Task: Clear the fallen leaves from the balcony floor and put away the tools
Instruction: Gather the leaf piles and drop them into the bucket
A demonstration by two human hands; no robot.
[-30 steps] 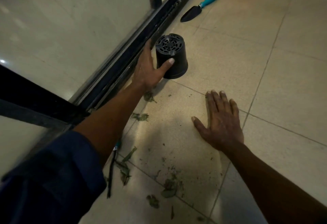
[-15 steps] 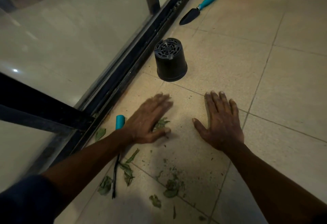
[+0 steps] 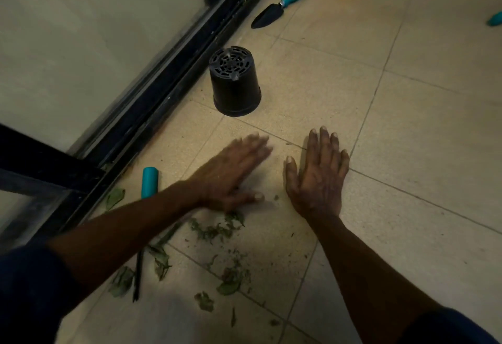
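Left hand [image 3: 233, 178] laid flat on tiled floor [image 3: 407, 126], fingers straight, blurred, nothing held. Right hand [image 3: 317, 178] pressed flat just beside it, fingers straight, nothing held. Leaves [image 3: 217, 228] scattered just behind both hands. Teal-handled tool [image 3: 149, 186] partly hidden under left forearm, beside black door track [image 3: 168, 77]. Upturned black pot [image 3: 235, 83] stood ahead, near track. Trowel [image 3: 279, 5] laid farther along track. Open tiles seen to right.
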